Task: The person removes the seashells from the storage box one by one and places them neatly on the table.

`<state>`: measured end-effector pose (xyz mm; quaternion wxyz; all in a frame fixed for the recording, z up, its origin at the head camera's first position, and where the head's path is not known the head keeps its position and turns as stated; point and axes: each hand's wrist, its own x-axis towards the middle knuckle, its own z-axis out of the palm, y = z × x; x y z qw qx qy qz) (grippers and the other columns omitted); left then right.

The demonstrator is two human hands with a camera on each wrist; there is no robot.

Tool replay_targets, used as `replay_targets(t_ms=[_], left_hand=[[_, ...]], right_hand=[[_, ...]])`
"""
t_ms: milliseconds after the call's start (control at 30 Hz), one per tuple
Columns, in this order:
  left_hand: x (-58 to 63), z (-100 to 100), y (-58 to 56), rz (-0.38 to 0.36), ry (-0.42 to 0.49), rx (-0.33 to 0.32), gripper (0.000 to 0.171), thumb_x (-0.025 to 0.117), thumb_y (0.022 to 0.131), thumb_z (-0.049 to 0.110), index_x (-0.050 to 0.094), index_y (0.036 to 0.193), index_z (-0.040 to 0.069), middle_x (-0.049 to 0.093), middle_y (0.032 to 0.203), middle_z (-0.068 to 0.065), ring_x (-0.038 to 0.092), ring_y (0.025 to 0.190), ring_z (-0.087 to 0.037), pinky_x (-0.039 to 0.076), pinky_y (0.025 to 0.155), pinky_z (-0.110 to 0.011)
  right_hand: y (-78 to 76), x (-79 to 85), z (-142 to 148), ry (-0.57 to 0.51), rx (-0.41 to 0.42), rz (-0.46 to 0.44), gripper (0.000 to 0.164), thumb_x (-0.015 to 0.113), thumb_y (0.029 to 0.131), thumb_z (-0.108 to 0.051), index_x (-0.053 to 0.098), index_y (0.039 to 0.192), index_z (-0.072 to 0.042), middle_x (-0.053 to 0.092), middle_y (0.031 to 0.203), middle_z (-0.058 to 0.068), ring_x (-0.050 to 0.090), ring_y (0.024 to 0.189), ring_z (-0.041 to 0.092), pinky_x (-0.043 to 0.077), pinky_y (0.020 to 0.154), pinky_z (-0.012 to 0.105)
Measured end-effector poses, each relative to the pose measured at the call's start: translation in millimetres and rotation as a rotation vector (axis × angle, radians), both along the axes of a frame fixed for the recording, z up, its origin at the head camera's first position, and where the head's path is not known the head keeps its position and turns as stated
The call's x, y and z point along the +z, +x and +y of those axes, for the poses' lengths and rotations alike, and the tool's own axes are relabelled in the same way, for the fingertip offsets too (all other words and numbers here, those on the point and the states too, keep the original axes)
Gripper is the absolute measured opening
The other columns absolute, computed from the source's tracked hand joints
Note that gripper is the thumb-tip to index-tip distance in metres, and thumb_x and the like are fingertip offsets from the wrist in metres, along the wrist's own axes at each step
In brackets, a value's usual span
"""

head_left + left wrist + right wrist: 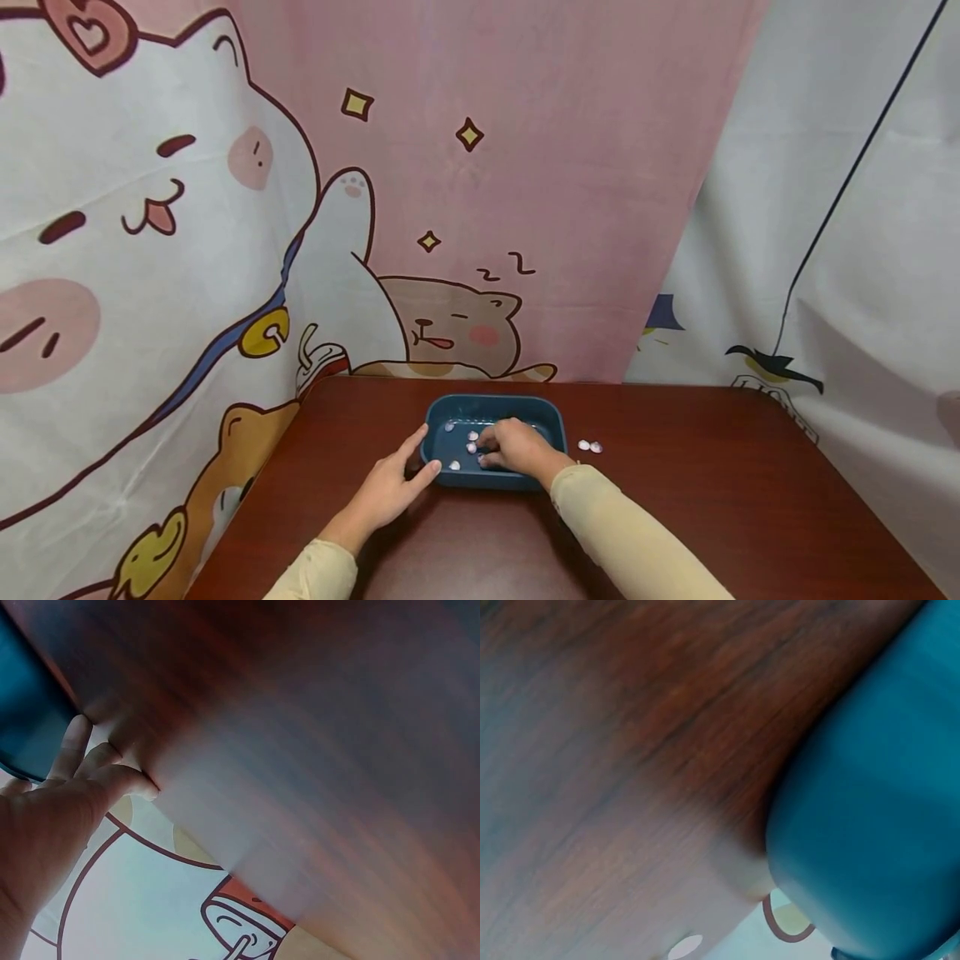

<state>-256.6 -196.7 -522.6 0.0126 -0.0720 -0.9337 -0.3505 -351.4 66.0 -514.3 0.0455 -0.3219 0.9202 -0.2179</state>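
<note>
A dark blue rectangular tray (487, 482) rests on the table, with several small whitish-purple pieces, shell-like in look, scattered on its floor. One such piece (454, 466) lies near its front left corner. My left hand (386, 490) is at the tray's left side, fingers extended and thumb spread by the front corner; the left wrist view has its fingers beside the blue wall. Inside the tray, my right hand (513, 446) reaches down with bent fingers among the pieces (472, 447). Whether a piece sits between its fingertips, I cannot tell.
Two more whitish pieces (590, 447) lie side by side on the brown table (675, 500), just right of the tray. Behind the table and along its left hangs a cloth with cartoon cats (461, 325). A white cloth (862, 292) hangs at the right.
</note>
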Motion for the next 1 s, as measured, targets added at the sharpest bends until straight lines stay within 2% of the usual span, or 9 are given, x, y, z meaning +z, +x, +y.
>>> replay_targets(t_ms=[200,500,667,833,1000], left_hand=[[2.0,0.6,0.4,0.011,-0.001,-0.003,0.076,0.063,0.104,0.056,0.036,0.168,0.026,0.066,0.147,-0.017,0.068,0.13,-0.034,0.051,0.11,-0.063],[4.8,2.5,-0.4,0.011,-0.002,-0.003,0.077,0.064,0.104,0.056,0.036,0.168,0.025,0.066,0.148,-0.017,0.067,0.132,-0.035,0.051,0.11,-0.063],[3.6,1.7,0.0,0.011,0.002,-0.003,0.077,0.063,0.104,0.057,0.036,0.168,0.025,0.066,0.148,-0.018,0.067,0.131,-0.036,0.051,0.109,-0.064],[2.5,1.2,3.9,0.037,-0.011,-0.012,0.077,0.061,0.104,0.059,0.036,0.168,0.025,0.068,0.143,-0.021,0.069,0.126,-0.038,0.053,0.103,-0.067],[1.5,2.3,3.5,0.021,-0.014,0.0,0.078,0.061,0.104,0.06,0.035,0.169,0.026,0.064,0.148,-0.021,0.067,0.13,-0.039,0.052,0.105,-0.068]], right_hand=[[-0.2,1.9,-3.7,0.001,0.032,0.033,0.02,0.082,0.096,-0.024,0.086,0.115,-0.021,0.083,0.112,-0.005,0.076,0.103,0.009,0.064,0.09,0.035],[-1.0,5.0,-4.5,0.013,0.022,0.012,0.022,0.083,0.095,-0.026,0.086,0.115,-0.02,0.083,0.11,-0.006,0.075,0.1,0.007,0.064,0.088,0.033],[0.8,5.3,-6.6,0.03,0.027,0.004,0.02,0.084,0.093,-0.024,0.086,0.112,-0.017,0.084,0.106,-0.004,0.075,0.093,0.005,0.065,0.086,0.032],[2.3,5.5,-9.7,0.079,0.032,-0.006,0.013,0.085,0.094,-0.023,0.087,0.104,-0.016,0.081,0.094,-0.006,0.068,0.08,0.002,0.063,0.081,0.03],[2.9,6.8,-10.0,0.102,0.016,-0.018,0.008,0.086,0.092,-0.023,0.085,0.098,-0.018,0.078,0.087,-0.009,0.064,0.075,0.001,0.061,0.077,0.028]])
